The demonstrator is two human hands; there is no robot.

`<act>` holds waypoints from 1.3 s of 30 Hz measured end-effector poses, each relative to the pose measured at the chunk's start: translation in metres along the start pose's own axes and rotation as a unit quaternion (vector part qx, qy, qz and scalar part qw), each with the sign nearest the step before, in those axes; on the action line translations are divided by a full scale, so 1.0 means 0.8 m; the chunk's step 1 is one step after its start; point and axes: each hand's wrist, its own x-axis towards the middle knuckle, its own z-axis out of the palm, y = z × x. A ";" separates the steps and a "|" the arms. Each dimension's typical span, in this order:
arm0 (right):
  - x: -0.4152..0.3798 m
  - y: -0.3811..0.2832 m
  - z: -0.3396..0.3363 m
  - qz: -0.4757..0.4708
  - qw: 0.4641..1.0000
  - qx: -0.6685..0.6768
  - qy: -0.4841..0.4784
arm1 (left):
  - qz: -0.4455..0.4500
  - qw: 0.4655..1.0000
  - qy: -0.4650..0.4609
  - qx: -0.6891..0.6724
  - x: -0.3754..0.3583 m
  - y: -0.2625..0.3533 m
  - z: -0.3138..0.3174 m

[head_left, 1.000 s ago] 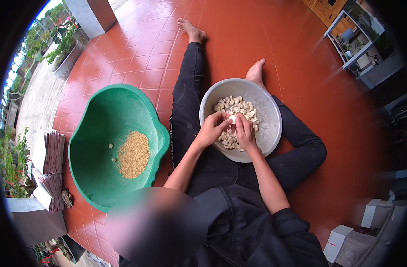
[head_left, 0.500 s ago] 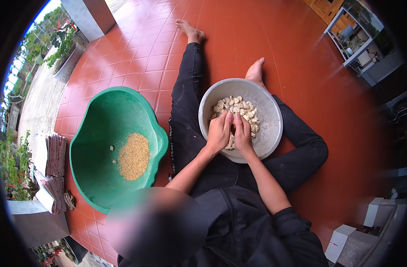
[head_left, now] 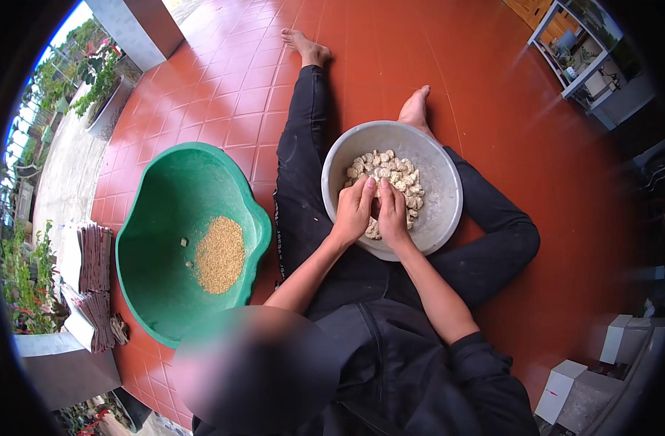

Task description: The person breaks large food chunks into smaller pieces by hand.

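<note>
- Pale chunks [head_left: 390,174]: heaped in the grey bowl [head_left: 441,182] resting on the person's lap.
- Left hand [head_left: 354,211] and right hand [head_left: 392,216]: each grip curled into the heap; what it holds cannot be told.
- Risk: the bowl could tip off the legs, spilling chunks onto the tiled floor [head_left: 536,145].
- Green basin [head_left: 150,240], left, holds grain [head_left: 219,254].
- No legible writing.

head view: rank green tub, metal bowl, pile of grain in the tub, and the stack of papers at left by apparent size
1. green tub
2. metal bowl
3. pile of grain and stack of papers: they look alike in size, and the stack sits at the warped edge of the view, so no ranking between them.
</note>
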 end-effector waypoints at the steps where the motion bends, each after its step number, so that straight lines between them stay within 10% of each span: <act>1: 0.000 0.000 -0.001 0.008 1.000 -0.011 0.004 | 0.001 1.000 -0.001 0.000 0.001 -0.002 0.002; 12: 0.006 -0.007 0.007 -0.144 0.967 -0.192 0.085 | 0.031 0.988 0.036 0.145 0.000 0.011 0.012; 30: 0.008 0.007 0.004 0.095 0.983 0.148 0.049 | 0.067 0.985 0.006 0.157 0.001 -0.005 0.010; 35: 0.013 0.010 -0.005 0.055 0.998 0.026 0.018 | 0.067 0.986 0.006 0.151 0.009 -0.006 0.003; 39: 0.014 -0.007 -0.018 -0.054 0.990 -0.130 -0.003 | -0.139 0.986 -0.038 -0.089 0.015 -0.014 -0.012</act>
